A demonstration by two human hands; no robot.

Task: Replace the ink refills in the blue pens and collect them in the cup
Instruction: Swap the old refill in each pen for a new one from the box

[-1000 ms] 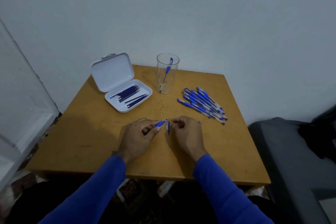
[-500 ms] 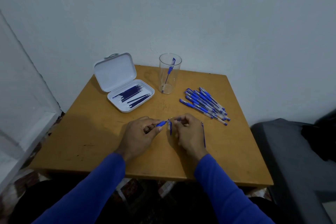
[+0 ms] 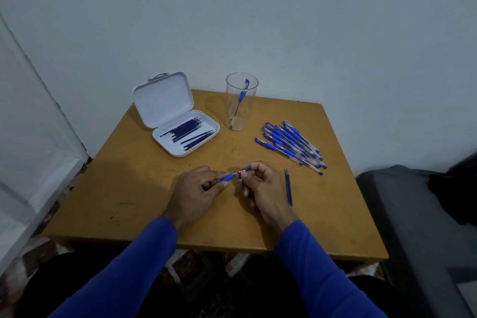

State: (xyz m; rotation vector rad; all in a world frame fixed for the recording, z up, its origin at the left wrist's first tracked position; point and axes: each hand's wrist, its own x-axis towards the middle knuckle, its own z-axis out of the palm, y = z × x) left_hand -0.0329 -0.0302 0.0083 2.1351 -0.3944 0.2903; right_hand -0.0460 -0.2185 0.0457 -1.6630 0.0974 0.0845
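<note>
Pen work at mid-table, both hands gripping

Hands are meeting over the middle of the wooden table (image 3: 129, 188). Left hand (image 3: 196, 193) is pinching a blue pen (image 3: 228, 177) between thumb and forefinger, with the pen's front end pointing right toward the other hand. Right hand (image 3: 263, 188) is curling its fingers (image 3: 247, 190) around small pen parts; a pale piece is showing at its fingertips, just touching the pen's front end. What exactly the right hand is holding is too small to tell.

Just right of the right hand's knuckles, a loose refill (image 3: 288, 187) is lying flat on the table, apart from the hand.

Beyond the fingers, toward the wall, a clear cup (image 3: 241, 103) is standing upright with one blue pen (image 3: 241, 95) leaning inside it. Beyond and right of the right fingers, a pile of blue pens (image 3: 291, 146) is lying on the table. Beyond and left of the left fingers, a white case (image 3: 178, 113) is sitting with its lid open, and dark refills (image 3: 188, 131) are lying in its tray.

Blue sleeves (image 3: 144, 253) are covering both forearms.
</note>
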